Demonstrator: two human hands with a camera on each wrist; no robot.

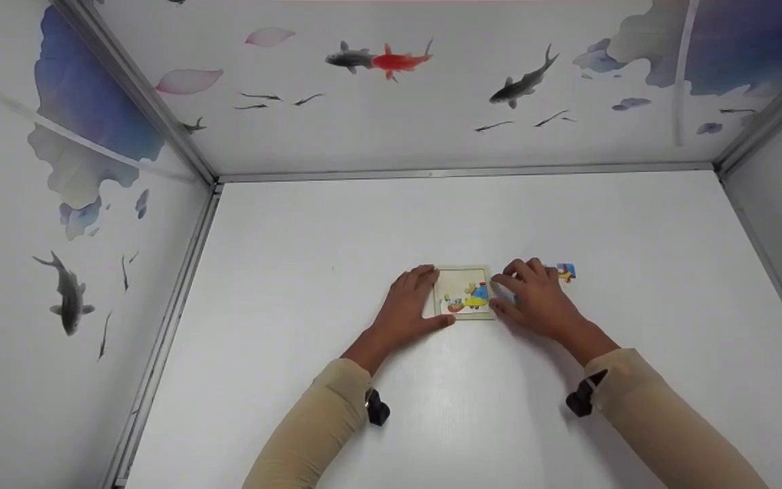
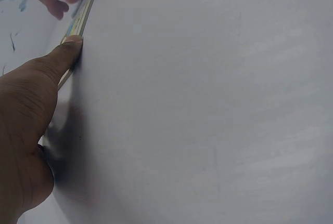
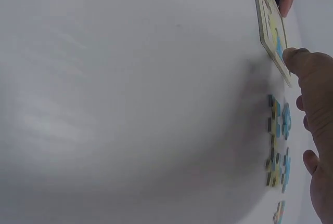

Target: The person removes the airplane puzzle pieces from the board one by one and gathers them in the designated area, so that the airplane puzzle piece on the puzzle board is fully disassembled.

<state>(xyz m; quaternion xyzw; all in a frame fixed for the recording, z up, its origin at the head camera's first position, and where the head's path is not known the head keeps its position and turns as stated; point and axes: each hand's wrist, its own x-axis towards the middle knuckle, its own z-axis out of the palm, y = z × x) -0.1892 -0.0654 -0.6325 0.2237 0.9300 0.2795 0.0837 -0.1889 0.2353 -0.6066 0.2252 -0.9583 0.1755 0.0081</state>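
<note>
A small square puzzle board (image 1: 442, 285) with a pale raised rim lies on the white table, a few coloured pieces in its lower right part. My left hand (image 1: 404, 302) grips it from the left, thumb along the near edge and fingers at the far left corner. At the board's right edge hovers my right hand (image 1: 533, 299), its fingers bent, thumb and index tips apart beside the rim. I see nothing between them. In the right wrist view, loose jigsaw pieces (image 3: 274, 167) lie on the table beneath this hand. One piece (image 1: 567, 272) shows past its knuckles.
The white table (image 1: 296, 231) is bounded by metal-edged panels at the back and sides. Fish and leaf pictures decorate the back panel (image 1: 445, 129) and the left panel. Each wrist wears a small black camera (image 1: 377, 407).
</note>
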